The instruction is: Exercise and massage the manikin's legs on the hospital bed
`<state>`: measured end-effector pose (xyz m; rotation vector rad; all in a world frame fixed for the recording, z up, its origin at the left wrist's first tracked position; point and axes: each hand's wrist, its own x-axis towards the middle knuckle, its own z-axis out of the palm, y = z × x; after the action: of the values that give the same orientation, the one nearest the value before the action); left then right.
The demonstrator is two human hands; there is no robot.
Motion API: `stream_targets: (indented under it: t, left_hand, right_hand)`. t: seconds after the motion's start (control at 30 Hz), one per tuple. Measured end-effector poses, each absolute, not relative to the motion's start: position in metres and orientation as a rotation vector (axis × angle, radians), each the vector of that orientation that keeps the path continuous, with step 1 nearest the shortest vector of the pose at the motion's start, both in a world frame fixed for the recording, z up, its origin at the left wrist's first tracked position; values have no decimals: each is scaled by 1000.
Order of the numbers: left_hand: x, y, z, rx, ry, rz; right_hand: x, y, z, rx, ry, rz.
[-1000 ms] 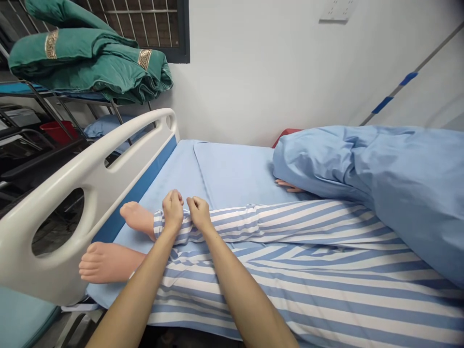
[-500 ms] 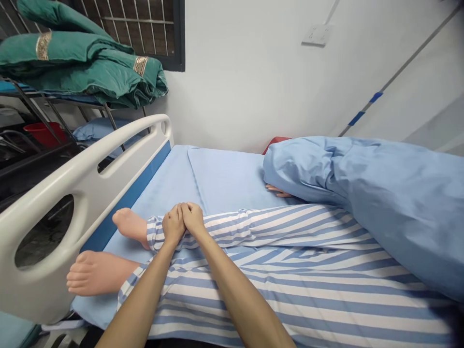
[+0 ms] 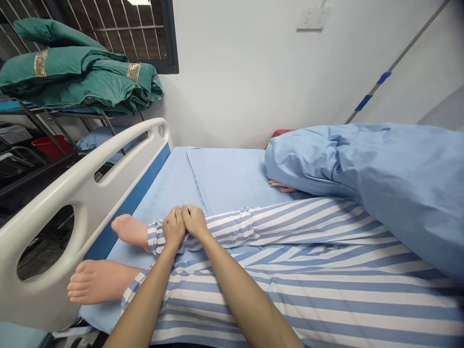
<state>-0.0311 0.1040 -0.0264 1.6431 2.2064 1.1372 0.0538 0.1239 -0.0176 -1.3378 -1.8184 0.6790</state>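
Side by side and touching, my left hand (image 3: 174,225) and my right hand (image 3: 194,220) are closed over the far lower leg of a manikin, just above the ankle. Blue-and-white striped trousers (image 3: 290,220) cover both its legs. The far foot (image 3: 129,229) and the near foot (image 3: 101,281) are bare and point left. My fingertips are hidden on the leg's far side. A light blue quilt (image 3: 391,169) covers the upper body, and the manikin's hand (image 3: 282,185) shows beneath its edge.
The white footboard (image 3: 83,183) of the bed stands close left of the feet. Light blue sheet (image 3: 232,174) lies between the leg and the wall (image 3: 235,72). Folded green bedding (image 3: 90,77) rests on a rack at back left, with a red bucket (image 3: 52,146) below.
The view has shifted slightly. Both hands keep their hold on the far leg, and the legs lie much as before.
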Motion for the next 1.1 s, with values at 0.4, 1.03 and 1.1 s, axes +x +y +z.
stream_targets:
  t: [0.4,1.03,1.1]
  left_hand:
    - [-9,113,1,1478,1878,1554]
    - [6,114,-24,1609,2280,980]
    - [7,113,-25,1638,2277,985]
  right_hand:
    - [59,134,-18,-1071,-1464,944]
    - [89,144,-4,-1360,-1767,711]
    - [93,140,-8,-1343,-1766,646]
